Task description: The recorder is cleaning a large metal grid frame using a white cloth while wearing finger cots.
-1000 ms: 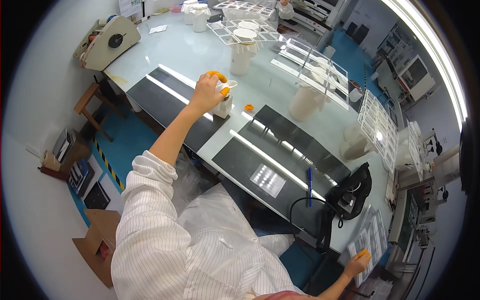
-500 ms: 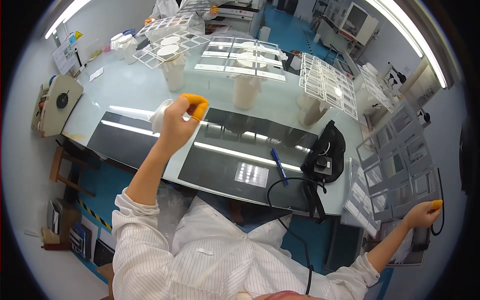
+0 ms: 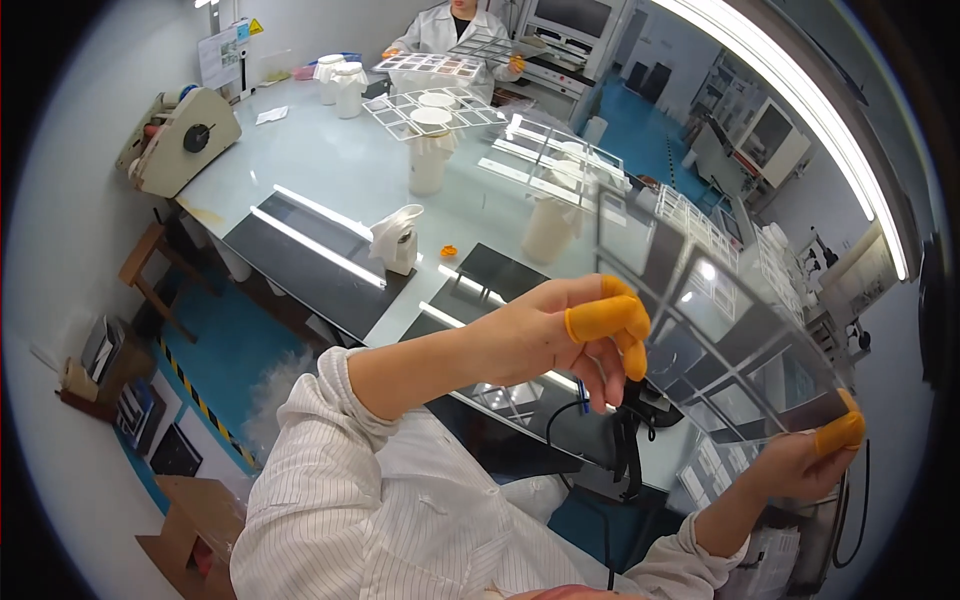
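A clear sheet [image 3: 722, 345] patterned with grey-bordered rectangular windows is held up at a tilt on the right. My right hand [image 3: 808, 458] pinches its lower right corner between fingers in orange finger cots. At the sheet's left edge is my left hand [image 3: 590, 335], its cot-covered fingers bent together on that edge; the exact contact is partly hidden. Beneath and behind lie a dark glossy mat [image 3: 470, 275] and a black pouch-like item [image 3: 655, 405], partly covered by my left hand and the sheet.
Several white-covered containers stand on the table, one [image 3: 427, 165] bearing a framed sheet [image 3: 385, 118]. A white tissue pack [image 3: 398, 240] and an orange finger cot [image 3: 448, 251] lie nearer. Across the table, a person [image 3: 440, 35] holds sheets. A beige machine [image 3: 185, 140] stands left.
My left hand has moved right from above the tissue pack to the sheet's edge. The sheet has come up and leftward in my right hand. The head view has shifted right.
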Demonstrator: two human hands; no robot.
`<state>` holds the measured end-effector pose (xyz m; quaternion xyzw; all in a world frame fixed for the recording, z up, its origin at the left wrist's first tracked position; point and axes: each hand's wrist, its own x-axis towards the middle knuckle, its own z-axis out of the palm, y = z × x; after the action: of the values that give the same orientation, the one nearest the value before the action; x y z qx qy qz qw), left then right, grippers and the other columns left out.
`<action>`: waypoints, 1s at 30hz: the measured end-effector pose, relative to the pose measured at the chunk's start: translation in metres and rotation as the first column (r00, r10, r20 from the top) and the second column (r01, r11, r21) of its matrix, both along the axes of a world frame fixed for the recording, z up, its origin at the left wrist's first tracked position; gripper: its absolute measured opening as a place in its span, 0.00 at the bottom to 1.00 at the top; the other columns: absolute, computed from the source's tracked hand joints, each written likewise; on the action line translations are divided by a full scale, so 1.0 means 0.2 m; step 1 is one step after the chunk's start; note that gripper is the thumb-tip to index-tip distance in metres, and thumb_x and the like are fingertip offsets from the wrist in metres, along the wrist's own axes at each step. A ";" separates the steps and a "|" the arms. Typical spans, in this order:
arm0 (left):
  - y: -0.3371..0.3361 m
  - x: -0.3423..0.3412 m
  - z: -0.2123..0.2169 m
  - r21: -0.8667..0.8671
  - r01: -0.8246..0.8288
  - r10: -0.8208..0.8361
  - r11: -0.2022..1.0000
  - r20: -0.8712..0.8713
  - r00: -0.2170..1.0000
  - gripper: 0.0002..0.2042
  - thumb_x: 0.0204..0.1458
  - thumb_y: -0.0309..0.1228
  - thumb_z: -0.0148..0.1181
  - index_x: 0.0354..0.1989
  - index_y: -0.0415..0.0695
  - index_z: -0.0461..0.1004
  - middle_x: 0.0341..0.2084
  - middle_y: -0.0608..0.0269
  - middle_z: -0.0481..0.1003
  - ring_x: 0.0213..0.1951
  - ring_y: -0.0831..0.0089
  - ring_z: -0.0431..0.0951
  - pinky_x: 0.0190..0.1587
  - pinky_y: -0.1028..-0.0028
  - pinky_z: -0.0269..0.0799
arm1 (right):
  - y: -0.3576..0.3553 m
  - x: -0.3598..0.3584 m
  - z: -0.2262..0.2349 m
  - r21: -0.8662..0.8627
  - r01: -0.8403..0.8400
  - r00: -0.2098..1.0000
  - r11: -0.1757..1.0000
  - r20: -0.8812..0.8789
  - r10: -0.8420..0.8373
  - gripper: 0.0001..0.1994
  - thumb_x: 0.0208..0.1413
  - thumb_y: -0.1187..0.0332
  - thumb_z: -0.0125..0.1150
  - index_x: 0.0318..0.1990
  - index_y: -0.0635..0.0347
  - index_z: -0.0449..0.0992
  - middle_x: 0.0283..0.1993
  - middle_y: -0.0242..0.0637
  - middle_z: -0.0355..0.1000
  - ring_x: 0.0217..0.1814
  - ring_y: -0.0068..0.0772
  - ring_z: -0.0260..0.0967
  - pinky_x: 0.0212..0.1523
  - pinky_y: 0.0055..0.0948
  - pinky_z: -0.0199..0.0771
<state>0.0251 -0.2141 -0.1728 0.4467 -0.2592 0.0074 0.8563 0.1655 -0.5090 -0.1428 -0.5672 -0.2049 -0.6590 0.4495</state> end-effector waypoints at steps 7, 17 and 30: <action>0.16 -0.40 -0.24 -0.176 -0.272 0.233 0.946 -0.214 0.949 0.30 0.54 0.57 0.33 0.44 0.38 0.61 0.34 0.48 0.70 0.27 0.64 0.76 0.22 0.68 0.77 | 0.47 -0.32 -0.07 -0.659 -0.692 0.588 0.295 -0.279 0.759 0.10 0.49 0.68 0.55 0.37 0.63 0.67 0.31 0.41 0.65 0.27 0.33 0.63 0.25 0.29 0.63; 0.22 -0.81 -0.27 0.167 -0.783 0.771 0.599 -0.385 0.508 0.16 0.49 0.18 0.37 0.47 0.35 0.62 0.39 0.51 0.70 0.37 0.71 0.75 0.39 0.75 0.74 | 0.76 -0.66 -0.38 -0.874 -0.428 0.275 -0.229 -0.367 0.889 0.11 0.43 0.65 0.62 0.31 0.63 0.73 0.41 0.41 0.65 0.40 0.36 0.64 0.39 0.30 0.68; 0.42 -0.55 -0.51 0.191 -0.841 0.859 0.506 -0.202 0.471 0.10 0.56 0.23 0.41 0.43 0.40 0.67 0.29 0.63 0.73 0.25 0.87 0.65 0.28 0.92 0.56 | 0.71 -0.04 -0.44 0.374 -0.926 -0.270 0.048 -0.746 0.609 0.15 0.59 0.66 0.44 0.50 0.65 0.59 0.40 0.46 0.70 0.37 0.29 0.70 0.40 0.24 0.69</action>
<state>-0.0857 -0.1305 -0.2751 0.5400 0.1163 0.3614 0.7511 0.1577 -0.3677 -0.2309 -0.5607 -0.4183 0.2048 0.6846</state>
